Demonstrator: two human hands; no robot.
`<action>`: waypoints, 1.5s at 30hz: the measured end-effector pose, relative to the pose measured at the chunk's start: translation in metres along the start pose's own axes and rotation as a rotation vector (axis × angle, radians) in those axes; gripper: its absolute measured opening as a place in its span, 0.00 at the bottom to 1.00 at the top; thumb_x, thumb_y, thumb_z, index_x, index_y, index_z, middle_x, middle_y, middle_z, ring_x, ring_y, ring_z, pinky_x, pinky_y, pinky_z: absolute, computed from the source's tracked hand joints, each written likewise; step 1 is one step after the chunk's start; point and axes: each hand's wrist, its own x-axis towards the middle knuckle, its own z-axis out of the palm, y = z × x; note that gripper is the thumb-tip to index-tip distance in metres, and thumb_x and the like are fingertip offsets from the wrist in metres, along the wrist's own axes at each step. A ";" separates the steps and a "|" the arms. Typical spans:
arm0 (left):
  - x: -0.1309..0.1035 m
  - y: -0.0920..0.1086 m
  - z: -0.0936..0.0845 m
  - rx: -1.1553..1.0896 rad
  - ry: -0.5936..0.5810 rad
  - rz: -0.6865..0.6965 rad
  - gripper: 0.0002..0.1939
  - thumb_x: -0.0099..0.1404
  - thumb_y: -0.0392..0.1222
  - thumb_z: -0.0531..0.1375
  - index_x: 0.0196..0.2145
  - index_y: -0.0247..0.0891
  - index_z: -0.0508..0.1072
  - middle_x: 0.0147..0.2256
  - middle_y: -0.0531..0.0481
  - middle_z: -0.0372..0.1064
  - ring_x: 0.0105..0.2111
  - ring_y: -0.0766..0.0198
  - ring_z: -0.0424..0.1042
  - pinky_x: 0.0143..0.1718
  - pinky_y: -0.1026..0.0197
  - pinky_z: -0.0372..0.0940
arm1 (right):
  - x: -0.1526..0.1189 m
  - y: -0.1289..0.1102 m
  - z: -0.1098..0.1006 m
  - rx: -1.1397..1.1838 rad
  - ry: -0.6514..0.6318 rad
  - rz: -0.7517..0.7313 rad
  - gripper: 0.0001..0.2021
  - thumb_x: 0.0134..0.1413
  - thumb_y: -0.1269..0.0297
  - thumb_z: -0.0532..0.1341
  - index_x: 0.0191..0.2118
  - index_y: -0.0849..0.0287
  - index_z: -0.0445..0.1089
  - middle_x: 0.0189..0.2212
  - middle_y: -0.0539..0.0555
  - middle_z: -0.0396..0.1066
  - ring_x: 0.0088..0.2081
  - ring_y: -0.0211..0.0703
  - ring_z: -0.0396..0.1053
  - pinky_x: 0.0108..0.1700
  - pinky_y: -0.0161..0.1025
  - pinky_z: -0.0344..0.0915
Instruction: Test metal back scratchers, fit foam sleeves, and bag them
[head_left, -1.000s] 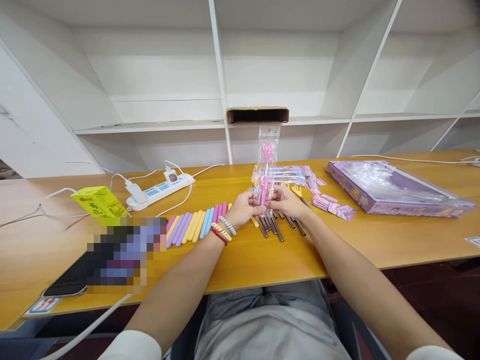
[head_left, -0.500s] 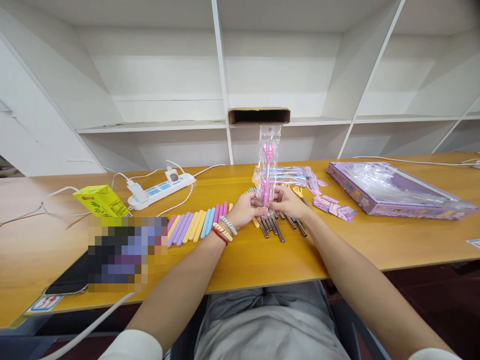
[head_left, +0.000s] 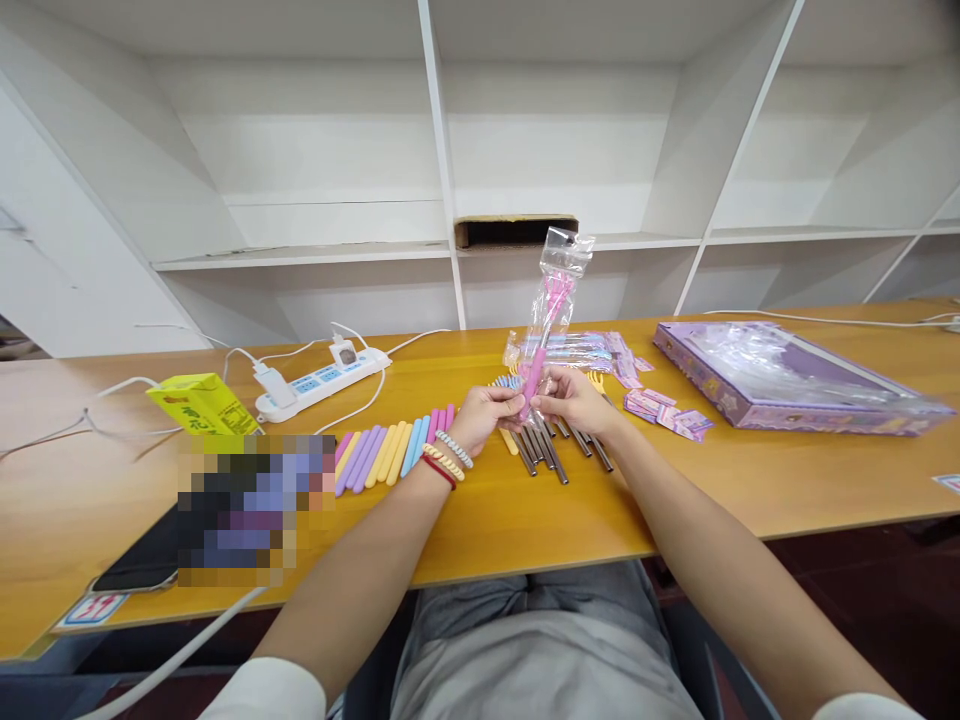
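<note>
Pink scratcher (head_left: 535, 370), tilted in its clear bag (head_left: 567, 256), is being pinched above the tabletop (head_left: 480, 530) at its handle by left fingers (head_left: 513, 404) and right fingers (head_left: 546, 404), while only light pressure is probably being needed to avoid creases.

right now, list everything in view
stick: 1, pink, inside bag
bag: 1, clear, centre
rods: several, silver, centre
handles: several, multicoloured, left of bag
packets: several, clear, behind bag
cards: several, purple, right
flat box: 1, purple, right
power strip: 1, white, left rear
plugs: 2, white, on power strip
cables: several, white, both sides
carton: 1, yellow, left
device: 1, black, front left
labels: 2, white, front edge
cardboard box: 1, brown, rear
shelving: 1, white, rear
table: 1, orange, centre
bracelets: 3, mixed, left of bag
clothes: several, grey, white, bottom
left hand: 1, bare, on bag
right hand: 1, bare, on bag
</note>
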 end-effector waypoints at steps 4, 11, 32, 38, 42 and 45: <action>0.001 -0.003 0.005 0.023 0.097 0.072 0.11 0.47 0.42 0.66 0.22 0.31 0.70 0.20 0.52 0.67 0.21 0.69 0.67 0.26 0.64 0.65 | 0.001 0.001 0.004 -0.005 0.003 -0.031 0.17 0.39 0.58 0.67 0.32 0.60 0.62 0.17 0.45 0.63 0.17 0.30 0.58 0.19 0.31 0.55; -0.001 0.001 0.012 0.061 0.139 0.098 0.11 0.47 0.39 0.65 0.20 0.33 0.66 0.18 0.55 0.63 0.20 0.71 0.64 0.25 0.65 0.62 | 0.000 -0.001 0.009 -0.063 0.019 -0.008 0.19 0.39 0.57 0.67 0.35 0.59 0.61 0.20 0.47 0.66 0.17 0.31 0.60 0.18 0.30 0.55; -0.002 0.006 0.005 -0.037 0.026 -0.019 0.12 0.49 0.42 0.66 0.27 0.32 0.68 0.22 0.53 0.66 0.20 0.69 0.67 0.23 0.65 0.63 | 0.000 0.002 0.001 -0.029 0.010 0.033 0.17 0.38 0.60 0.68 0.35 0.60 0.64 0.19 0.46 0.67 0.17 0.31 0.61 0.18 0.30 0.56; -0.001 0.004 0.000 -0.036 -0.067 -0.062 0.16 0.48 0.42 0.68 0.31 0.31 0.69 0.25 0.51 0.67 0.23 0.69 0.68 0.26 0.63 0.65 | 0.002 0.007 -0.003 -0.007 -0.081 0.063 0.18 0.39 0.62 0.67 0.38 0.61 0.66 0.20 0.46 0.66 0.17 0.30 0.59 0.18 0.29 0.56; -0.001 0.005 -0.002 -0.044 -0.105 -0.086 0.17 0.50 0.44 0.67 0.32 0.30 0.70 0.25 0.50 0.68 0.24 0.67 0.69 0.27 0.62 0.65 | 0.002 0.004 -0.003 -0.013 -0.070 0.070 0.19 0.36 0.62 0.68 0.37 0.62 0.67 0.18 0.44 0.64 0.16 0.30 0.58 0.18 0.29 0.56; 0.000 0.005 -0.003 -0.016 -0.126 -0.086 0.18 0.48 0.44 0.68 0.33 0.30 0.70 0.24 0.50 0.67 0.23 0.68 0.68 0.24 0.64 0.63 | 0.002 0.001 -0.001 -0.015 -0.060 0.088 0.19 0.35 0.63 0.69 0.36 0.62 0.67 0.16 0.43 0.62 0.16 0.29 0.57 0.19 0.30 0.57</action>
